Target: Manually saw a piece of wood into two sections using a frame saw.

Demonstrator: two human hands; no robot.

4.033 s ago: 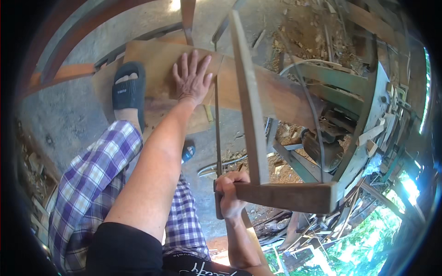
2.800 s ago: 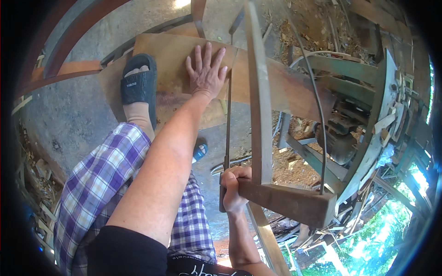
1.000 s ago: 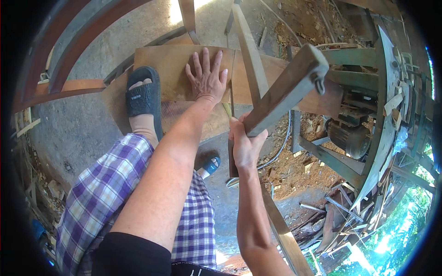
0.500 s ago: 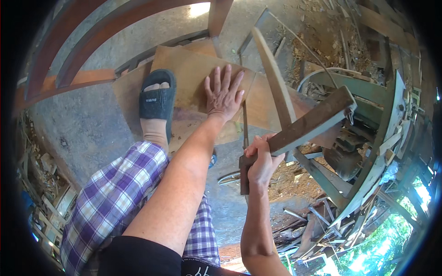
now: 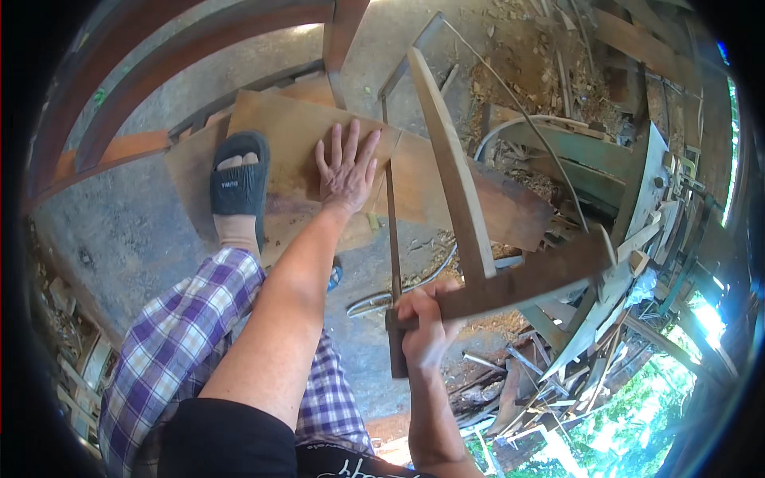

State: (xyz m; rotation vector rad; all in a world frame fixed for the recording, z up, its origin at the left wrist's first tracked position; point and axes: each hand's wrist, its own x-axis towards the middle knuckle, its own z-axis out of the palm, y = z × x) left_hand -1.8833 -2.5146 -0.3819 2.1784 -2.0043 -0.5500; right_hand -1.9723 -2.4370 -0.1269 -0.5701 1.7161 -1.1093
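My left hand point(image 5: 344, 171) lies with spread fingers on a brown board point(image 5: 279, 119), just left of a saw blade point(image 5: 391, 223) that crosses it. My left foot, in a dark slide sandal point(image 5: 237, 191), presses on the same stack of boards, left of my hand. My right hand point(image 5: 424, 327) grips a wooden frame saw point(image 5: 446, 171) at its lower handle end, slightly blurred by motion. A thin cord runs along the saw's right side to its dark crossbar. The board extends rightward under the frame to a green-painted bench.
Curved reddish wooden pieces point(image 5: 207, 36) stand at the top left. To the right is the worn green bench point(image 5: 594, 147) with offcuts beside it. Wood scraps and sawdust point(image 5: 518, 64) lie on the concrete floor point(image 5: 96, 239), and a curved hose point(image 5: 358, 307) runs behind my right hand.
My right hand and the saw's handle end moved up a second ago, tilting the frame, and have since come back down. My left hand and foot stay on the board.
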